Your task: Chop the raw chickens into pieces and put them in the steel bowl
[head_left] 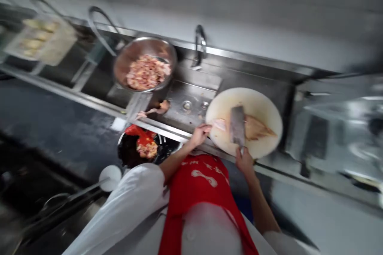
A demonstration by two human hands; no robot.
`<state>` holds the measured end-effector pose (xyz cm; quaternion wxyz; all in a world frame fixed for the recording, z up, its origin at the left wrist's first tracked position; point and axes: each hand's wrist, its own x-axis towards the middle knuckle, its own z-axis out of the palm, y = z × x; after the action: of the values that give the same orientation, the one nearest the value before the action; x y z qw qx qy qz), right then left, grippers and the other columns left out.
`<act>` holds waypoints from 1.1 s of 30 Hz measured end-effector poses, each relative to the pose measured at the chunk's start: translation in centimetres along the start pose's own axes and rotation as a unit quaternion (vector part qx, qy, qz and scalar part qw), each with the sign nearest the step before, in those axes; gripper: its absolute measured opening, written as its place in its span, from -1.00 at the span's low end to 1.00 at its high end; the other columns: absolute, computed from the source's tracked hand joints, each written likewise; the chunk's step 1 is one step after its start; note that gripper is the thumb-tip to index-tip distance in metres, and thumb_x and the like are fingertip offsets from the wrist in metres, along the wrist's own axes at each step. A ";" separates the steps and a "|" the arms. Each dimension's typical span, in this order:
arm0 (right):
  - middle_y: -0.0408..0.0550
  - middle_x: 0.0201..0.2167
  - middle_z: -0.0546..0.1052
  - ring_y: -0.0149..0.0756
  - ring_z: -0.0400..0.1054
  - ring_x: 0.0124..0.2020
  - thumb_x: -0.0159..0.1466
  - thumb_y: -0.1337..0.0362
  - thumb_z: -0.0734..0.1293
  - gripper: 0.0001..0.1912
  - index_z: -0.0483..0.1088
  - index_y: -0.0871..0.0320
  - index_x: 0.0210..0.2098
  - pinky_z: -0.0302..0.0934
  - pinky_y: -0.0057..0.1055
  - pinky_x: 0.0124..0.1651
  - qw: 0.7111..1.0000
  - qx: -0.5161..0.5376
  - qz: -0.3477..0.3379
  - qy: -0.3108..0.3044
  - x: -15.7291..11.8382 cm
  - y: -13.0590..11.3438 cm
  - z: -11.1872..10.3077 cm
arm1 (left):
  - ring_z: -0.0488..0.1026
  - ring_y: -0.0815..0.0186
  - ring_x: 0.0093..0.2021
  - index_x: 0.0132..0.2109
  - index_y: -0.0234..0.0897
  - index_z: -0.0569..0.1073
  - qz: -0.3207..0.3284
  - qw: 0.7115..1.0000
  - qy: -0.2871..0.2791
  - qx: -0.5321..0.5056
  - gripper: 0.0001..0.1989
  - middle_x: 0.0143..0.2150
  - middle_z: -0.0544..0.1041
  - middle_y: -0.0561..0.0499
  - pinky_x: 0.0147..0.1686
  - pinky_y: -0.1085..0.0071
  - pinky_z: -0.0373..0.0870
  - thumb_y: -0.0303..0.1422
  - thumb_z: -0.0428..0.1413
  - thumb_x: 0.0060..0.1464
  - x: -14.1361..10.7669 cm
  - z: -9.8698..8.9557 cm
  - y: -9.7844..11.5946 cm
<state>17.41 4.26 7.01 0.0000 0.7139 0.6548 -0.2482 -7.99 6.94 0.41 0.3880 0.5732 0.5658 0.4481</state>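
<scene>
My right hand (244,161) is wrapped round the handle of a cleaver (237,124), whose broad blade lies over the round white cutting board (218,103). To the right of the blade, a tan piece of raw meat (257,128), which looks like poultry, rests on the board. My left hand (200,135) is at the board's left edge, its fingers pinched together at the end of a small pale strip of meat (220,124). Blur hides the exact contact there. The blade covers part of the board and possibly part of the meat.
A metal bowl (119,67) of chopped meat stands left of the sink (194,91) and its faucet (199,44). A long meat piece (158,109) lies by the sink's front edge. Below is a black bin (128,151) with a red bag and scraps. Farther left sits a pale crate (56,50).
</scene>
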 end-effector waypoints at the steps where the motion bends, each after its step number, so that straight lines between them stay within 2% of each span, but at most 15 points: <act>1: 0.03 -0.44 0.52 -0.29 0.31 -0.48 0.43 0.15 0.14 -0.69 0.38 0.23 -0.13 -0.05 -0.43 -0.39 1.000 -0.020 0.011 -0.011 -0.1 -1.4 0.0 | 0.53 0.15 -0.02 -0.09 -0.31 0.61 -0.023 1.000 0.013 -0.015 -0.78 -0.05 0.60 -0.18 0.04 0.23 0.45 -0.38 0.16 0.14 -0.7 -0.6 -0.5; 3: 0.05 -0.41 0.54 -0.30 0.32 -0.46 0.45 0.15 0.14 -0.70 0.36 0.24 -0.08 -0.08 -0.43 -0.38 0.999 -0.047 0.009 0.003 0.1 -3.5 -0.3 | 0.56 0.21 -0.16 -0.09 -0.31 0.59 -0.089 0.992 0.033 -0.077 -0.75 -0.11 0.61 -0.15 -0.12 0.30 0.50 -0.29 0.20 0.13 -1.3 -0.9 -1.0; 6: 0.06 -0.37 0.55 -0.30 0.35 -0.44 0.48 0.16 0.09 -0.69 0.33 0.24 -0.04 -0.08 -0.42 -0.37 0.998 -0.049 -0.005 0.032 0.1 -5.4 -0.3 | 0.53 0.32 -0.45 -0.05 -0.33 0.52 -0.186 0.964 0.051 -0.182 -0.64 -0.35 0.60 -0.04 -0.40 0.41 0.48 -0.18 0.24 0.08 -1.3 0.2 -0.7; 8: 0.07 -0.34 0.56 -0.28 0.39 -0.41 0.48 0.17 0.09 -0.69 0.33 0.24 -0.03 -0.03 -0.42 -0.34 0.999 -0.040 -0.023 0.022 0.0 -6.3 0.2 | 0.47 0.36 -0.58 -0.09 -0.32 0.46 -0.234 0.944 0.068 -0.221 -0.60 -0.50 0.54 0.06 -0.52 0.45 0.41 -0.16 0.29 0.01 -1.3 1.1 -0.3; 10: 0.10 -0.33 0.57 -0.23 0.42 -0.38 0.47 0.18 0.10 -0.69 0.34 0.25 -0.02 0.03 -0.41 -0.31 0.999 -0.040 -0.034 -0.007 0.2 -7.2 0.4 | 0.42 0.38 -0.65 -0.20 -0.31 0.42 -0.270 0.929 0.076 -0.241 -0.61 -0.57 0.49 0.10 -0.59 0.47 0.37 -0.14 0.33 -0.04 -1.4 1.4 0.0; 12: 0.12 -0.34 0.57 -0.18 0.45 -0.36 0.45 0.18 0.11 -0.68 0.37 0.25 -0.02 0.09 -0.38 -0.29 0.998 -0.045 -0.036 -0.011 0.6 -8.0 -0.5 | 0.42 0.37 -0.65 -0.29 -0.31 0.40 -0.294 0.917 0.079 -0.259 -0.61 -0.58 0.49 0.09 -0.60 0.45 0.39 -0.13 0.35 -0.08 -1.7 1.4 0.4; 14: 0.14 -0.33 0.57 -0.12 0.46 -0.34 0.45 0.14 0.10 -0.63 0.37 0.26 -0.01 0.15 -0.34 -0.28 0.998 -0.032 -0.043 0.040 1.1 -8.7 -2.9 | 0.46 0.34 -0.60 -0.31 -0.31 0.40 -0.309 0.906 0.082 -0.279 -0.61 -0.55 0.51 0.06 -0.56 0.41 0.45 -0.14 0.36 -0.09 -2.0 1.3 0.8; 17: 0.20 -0.25 0.55 -0.03 0.48 -0.25 0.45 0.05 0.05 -0.53 0.33 0.27 0.05 0.23 -0.27 -0.23 0.979 0.025 -0.049 0.196 1.3 -9.8 -7.2 | 0.52 0.31 -0.53 -0.29 -0.34 0.40 -0.320 0.892 0.083 -0.310 -0.60 -0.49 0.55 0.01 -0.50 0.36 0.52 -0.16 0.37 -0.10 -2.4 1.5 1.7; 19: 0.26 -0.19 0.54 0.02 0.48 -0.17 0.45 0.00 0.03 -0.47 0.29 0.30 0.09 0.25 -0.22 -0.18 0.959 0.056 -0.022 0.276 1.0 -10.6 -8.4 | 0.53 0.31 -0.52 -0.28 -0.34 0.38 -0.321 0.884 0.084 -0.328 -0.58 -0.47 0.55 0.01 -0.49 0.36 0.53 -0.17 0.38 -0.10 -2.6 1.8 2.3; 20: 0.29 -0.17 0.53 0.04 0.48 -0.15 0.45 -0.01 0.03 -0.45 0.28 0.32 0.10 0.26 -0.21 -0.17 0.957 0.062 -0.004 0.283 0.8 -10.9 -8.1 | 0.53 0.31 -0.53 -0.29 -0.33 0.37 -0.323 0.881 0.085 -0.336 -0.58 -0.48 0.54 0.03 -0.50 0.36 0.53 -0.18 0.38 -0.11 -2.7 2.0 2.4; 22: 0.33 -0.20 0.53 0.04 0.49 -0.17 0.46 0.02 0.02 -0.46 0.30 0.36 0.08 0.27 -0.21 -0.17 0.977 0.050 0.026 0.204 0.5 -11.2 -5.9 | 0.52 0.31 -0.56 -0.30 -0.31 0.33 -0.328 0.876 0.086 -0.343 -0.57 -0.51 0.52 0.06 -0.52 0.36 0.52 -0.18 0.39 -0.11 -2.7 2.4 2.6; 24: 0.33 -0.26 0.55 0.03 0.50 -0.20 0.46 0.09 0.02 -0.50 0.35 0.37 0.03 0.27 -0.22 -0.17 0.997 0.015 0.038 0.058 0.5 -10.9 -2.7 | 0.51 0.31 -0.59 -0.31 -0.29 0.32 -0.333 0.876 0.085 -0.339 -0.58 -0.55 0.50 0.08 -0.54 0.36 0.51 -0.19 0.38 -0.10 -2.7 2.6 2.6; 26: 0.31 -0.26 0.56 0.01 0.50 -0.20 0.46 0.13 0.03 -0.53 0.37 0.36 0.03 0.27 -0.23 -0.14 0.998 -0.015 0.033 -0.042 1.3 -9.9 -0.1 | 0.49 0.32 -0.61 -0.33 -0.28 0.31 -0.337 0.880 0.084 -0.324 -0.60 -0.58 0.49 0.10 -0.55 0.37 0.49 -0.21 0.37 -0.08 -2.6 2.4 2.4; 29: 0.29 -0.15 0.57 -0.04 0.47 -0.10 0.46 0.11 0.07 -0.53 0.37 0.33 0.07 0.25 -0.27 -0.05 0.999 -0.014 -0.003 -0.049 3.4 -7.4 0.8 | 0.47 0.33 -0.63 -0.34 -0.28 0.31 -0.344 0.887 0.089 -0.294 -0.66 -0.60 0.49 0.10 -0.55 0.39 0.47 -0.27 0.34 -0.03 -2.4 1.5 2.1; 33: 0.26 -0.04 0.54 -0.06 0.41 0.02 0.43 0.10 0.12 -0.52 0.35 0.31 0.14 0.23 -0.31 0.03 0.999 0.031 -0.045 0.002 5.3 -4.8 -1.9 | 0.46 0.34 -0.63 -0.35 -0.29 0.35 -0.345 0.896 0.087 -0.267 -0.74 -0.62 0.48 0.10 -0.56 0.40 0.45 -0.33 0.30 0.02 -2.2 0.6 1.9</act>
<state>13.73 10.51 8.32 -0.0345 0.6837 0.6784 -0.2666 -6.76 4.68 1.90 0.6056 0.1757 0.6186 0.4688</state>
